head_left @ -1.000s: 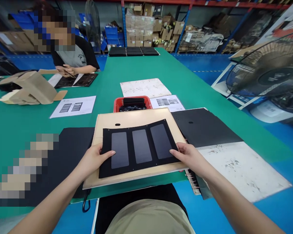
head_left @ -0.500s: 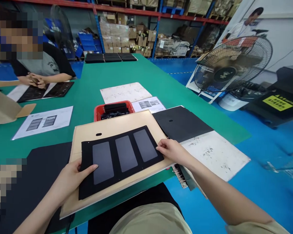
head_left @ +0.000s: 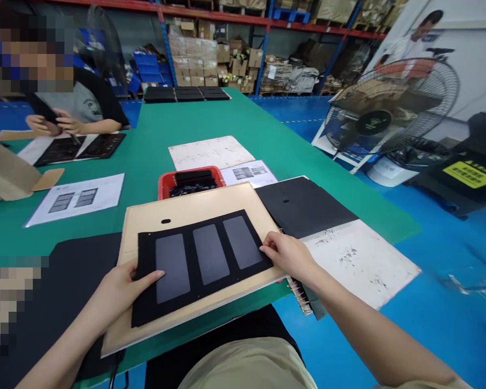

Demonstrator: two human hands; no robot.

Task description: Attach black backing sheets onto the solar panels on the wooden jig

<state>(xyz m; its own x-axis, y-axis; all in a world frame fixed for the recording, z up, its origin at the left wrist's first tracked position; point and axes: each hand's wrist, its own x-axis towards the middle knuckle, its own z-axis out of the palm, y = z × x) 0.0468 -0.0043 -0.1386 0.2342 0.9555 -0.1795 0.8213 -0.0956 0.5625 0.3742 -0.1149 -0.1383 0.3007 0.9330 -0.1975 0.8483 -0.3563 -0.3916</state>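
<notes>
In front of me a black sheet with three grey rectangular panels point(head_left: 211, 256) lies on a tan board point(head_left: 146, 216), its left end slightly raised. My left hand point(head_left: 123, 286) grips the sheet's left edge, thumb on top and fingers hidden beneath. At the opposite edge my right hand point(head_left: 285, 251) pinches the sheet between thumb and fingers. A small black oval point(head_left: 166, 221) shows on the board above the sheet.
Behind the board stands a red basket point(head_left: 162, 186) with black pieces. Right are a black sheet point(head_left: 308, 205) and a stained white board point(head_left: 356, 259). Printed sheets point(head_left: 105, 183) lie on the green table point(head_left: 243, 119). A co-worker point(head_left: 93, 102) sits at left; a large fan point(head_left: 389, 113) stands right.
The co-worker at left has lifted a dark piece in the hands. My hands keep their hold on the black sheet, almost unmoved; the whole view has shifted slightly.
</notes>
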